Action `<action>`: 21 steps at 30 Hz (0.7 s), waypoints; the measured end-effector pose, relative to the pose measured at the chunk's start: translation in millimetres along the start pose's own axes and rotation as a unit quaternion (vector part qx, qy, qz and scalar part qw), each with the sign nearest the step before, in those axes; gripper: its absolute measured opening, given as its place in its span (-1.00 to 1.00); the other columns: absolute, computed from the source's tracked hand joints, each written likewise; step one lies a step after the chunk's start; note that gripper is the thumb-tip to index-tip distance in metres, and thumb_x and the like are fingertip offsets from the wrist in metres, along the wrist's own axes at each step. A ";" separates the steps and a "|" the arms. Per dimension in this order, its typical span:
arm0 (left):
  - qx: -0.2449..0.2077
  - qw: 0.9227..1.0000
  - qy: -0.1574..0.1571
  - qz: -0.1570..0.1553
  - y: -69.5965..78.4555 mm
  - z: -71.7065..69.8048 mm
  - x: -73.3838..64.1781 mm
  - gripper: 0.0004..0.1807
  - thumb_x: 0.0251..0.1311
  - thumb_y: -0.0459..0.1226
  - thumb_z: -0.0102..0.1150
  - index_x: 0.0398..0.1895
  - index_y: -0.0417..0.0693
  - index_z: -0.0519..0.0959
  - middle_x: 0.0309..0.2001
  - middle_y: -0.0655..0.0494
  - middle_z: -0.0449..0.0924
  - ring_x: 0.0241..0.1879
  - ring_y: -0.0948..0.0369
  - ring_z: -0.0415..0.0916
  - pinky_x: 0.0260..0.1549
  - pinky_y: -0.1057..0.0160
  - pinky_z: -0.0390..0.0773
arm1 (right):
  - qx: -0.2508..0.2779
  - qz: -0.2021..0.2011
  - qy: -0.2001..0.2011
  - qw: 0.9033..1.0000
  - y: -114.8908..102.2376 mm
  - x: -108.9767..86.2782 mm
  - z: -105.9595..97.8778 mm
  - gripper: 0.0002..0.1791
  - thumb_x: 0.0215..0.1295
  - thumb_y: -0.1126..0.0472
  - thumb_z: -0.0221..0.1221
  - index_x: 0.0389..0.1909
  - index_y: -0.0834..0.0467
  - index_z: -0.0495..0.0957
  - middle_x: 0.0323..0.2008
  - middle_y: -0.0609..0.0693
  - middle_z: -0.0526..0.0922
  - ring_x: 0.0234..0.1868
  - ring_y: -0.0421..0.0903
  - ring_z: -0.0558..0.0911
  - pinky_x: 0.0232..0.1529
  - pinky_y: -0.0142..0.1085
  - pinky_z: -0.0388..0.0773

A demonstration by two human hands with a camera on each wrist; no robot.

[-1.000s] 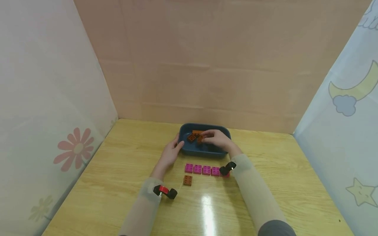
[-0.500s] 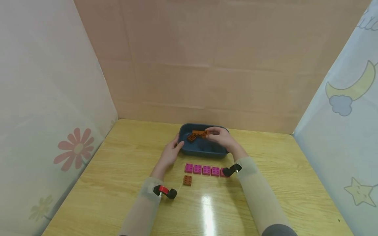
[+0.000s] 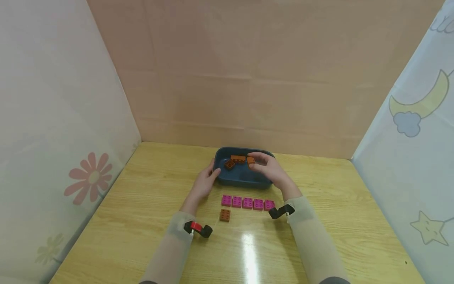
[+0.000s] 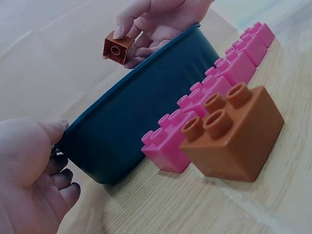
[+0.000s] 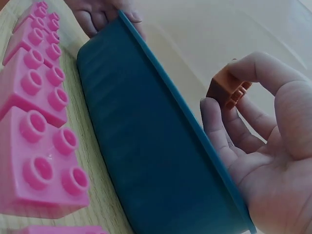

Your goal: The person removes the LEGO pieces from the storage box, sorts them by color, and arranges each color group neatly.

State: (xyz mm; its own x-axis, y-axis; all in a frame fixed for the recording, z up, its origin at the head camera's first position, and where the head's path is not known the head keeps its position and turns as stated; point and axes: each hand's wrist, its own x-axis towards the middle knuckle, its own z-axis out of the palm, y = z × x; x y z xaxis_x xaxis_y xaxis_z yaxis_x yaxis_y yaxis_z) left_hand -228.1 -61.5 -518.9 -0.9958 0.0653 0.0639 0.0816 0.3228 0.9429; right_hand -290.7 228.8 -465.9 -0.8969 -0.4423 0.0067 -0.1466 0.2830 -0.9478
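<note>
My left hand (image 3: 203, 183) grips the left end of a dark blue plastic bin (image 3: 244, 184), thumb over the rim and fingers along the outside. Above the bin's right half, my right hand (image 3: 271, 170) pinches an orange-brown toy building brick (image 3: 250, 160) between thumb and fingertips. In the left wrist view the hollow underside of that held brick (image 4: 117, 48) faces the camera; its studs show in the right wrist view. Inside the bin lie another orange-brown brick (image 3: 229, 164), underside up, and a longer-looking orange-brown piece (image 3: 238, 159) by the back wall.
A row of several pink bricks (image 3: 247, 203) stands studs up on the wooden table (image 3: 170, 169), in front of the bin. One orange-brown brick (image 3: 225, 215) sits nearer, before the row's left end. Fabric screens (image 3: 227, 98) stand behind and at both sides.
My right hand has drawn the pinched brick rightward, away from the other pieces in the bin, and turned it. The left hand has stayed on the bin's end.
</note>
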 end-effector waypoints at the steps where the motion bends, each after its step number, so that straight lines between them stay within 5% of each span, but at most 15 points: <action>1: 0.000 1.000 0.000 0.000 0.0 0.1 0.2 -0.27 0.71 -0.05 -0.03 0.75 -0.06 0.02 0.71 0.02 0.00 0.65 -0.07 0.02 0.60 -0.08 0.09 | 0.001 -0.001 0.003 1.000 0.6 -0.3 0.1 -0.41 0.53 0.16 0.33 0.50 0.16 0.48 0.41 0.17 0.50 0.36 0.15 0.55 0.42 0.16 0.46; 13: -0.004 1.000 0.006 0.003 0.1 1.0 -0.4 -0.28 0.70 -0.05 -0.01 0.74 -0.07 0.05 0.70 0.02 0.03 0.65 -0.04 0.04 0.60 -0.03 0.11 | 0.010 -0.004 0.007 1.000 -2.9 -14.7 0.3 -0.39 0.53 0.14 0.33 0.51 0.21 0.46 0.41 0.18 0.53 0.38 0.17 0.53 0.44 0.19 0.41; 21: 0.001 1.000 0.005 0.005 -4.6 1.3 1.3 -0.27 0.70 -0.01 -0.02 0.74 -0.06 0.04 0.70 0.01 0.04 0.65 -0.05 0.04 0.60 -0.05 0.11 | 0.005 -0.022 0.015 1.000 -2.7 -33.2 4.4 -0.46 0.52 0.20 0.33 0.46 0.18 0.53 0.34 0.19 0.59 0.30 0.11 0.61 0.26 -0.23 0.61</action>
State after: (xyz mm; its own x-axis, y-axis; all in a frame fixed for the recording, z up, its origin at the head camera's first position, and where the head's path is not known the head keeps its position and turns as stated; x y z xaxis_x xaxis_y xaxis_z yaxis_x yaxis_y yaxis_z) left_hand -229.8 -61.7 -523.6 -0.9954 0.0582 0.0762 0.0911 0.3246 0.9415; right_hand -258.7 239.0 -464.9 -0.9016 -0.4287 0.0581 -0.1822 0.2544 -0.9498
